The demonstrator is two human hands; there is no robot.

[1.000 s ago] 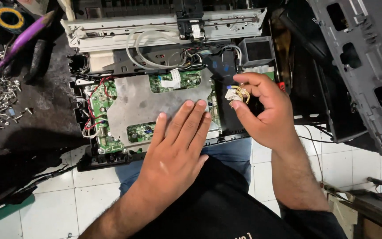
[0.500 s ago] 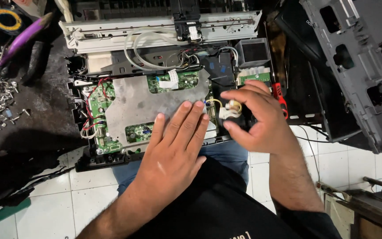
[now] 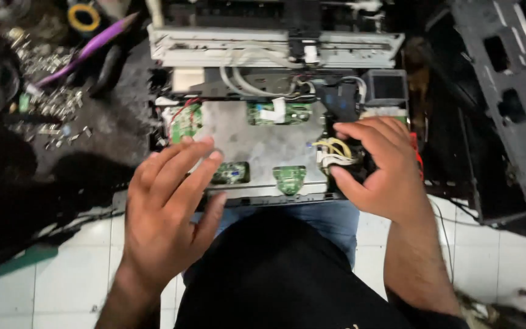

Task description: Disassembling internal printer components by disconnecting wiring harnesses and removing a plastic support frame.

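Note:
An opened printer chassis lies in front of me with a grey metal shield plate over green circuit boards. My left hand hovers flat at the plate's near left corner, fingers apart, holding nothing. At the chassis's right side my right hand curls around a small dark part with a white connector and yellow and white wires.
A detached dark plastic cover leans at the right. On the dark mat to the left lie several loose screws, a purple-handled tool and a yellow tape roll. White floor tiles show below.
My right hand has lowered the small wired part from above the plate down into the chassis's right side. My left hand has slid left and lifted off the plate's middle.

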